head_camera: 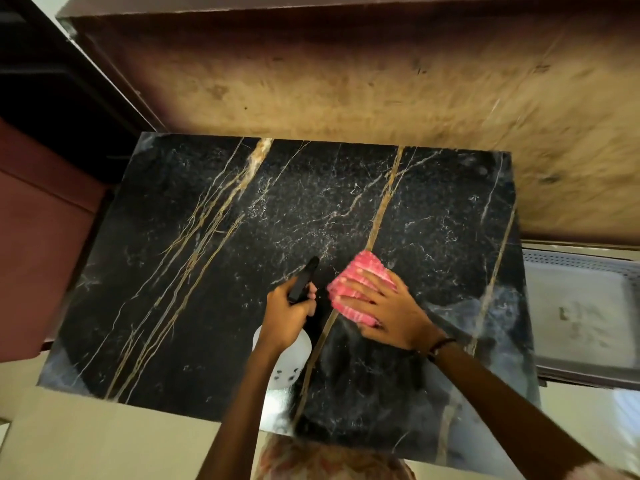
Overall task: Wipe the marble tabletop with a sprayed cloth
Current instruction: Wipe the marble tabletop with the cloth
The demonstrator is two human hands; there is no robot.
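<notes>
The black marble tabletop (214, 258) with gold and white veins fills the middle of the head view. A folded pink cloth (363, 271) lies flat on it right of centre, and my right hand (384, 306) presses on the cloth with fingers spread. My left hand (287, 313) grips a spray bottle with a black trigger head (304, 282) and a white body (289, 362), held above the marble just left of the cloth, nozzle pointing away from me.
A stained tan wall (346, 81) stands behind the table. Dark reddish furniture (41, 220) is to the left. A white perforated plastic tray (581, 306) sits to the right of the table. Pale floor (104, 438) lies at the near edge.
</notes>
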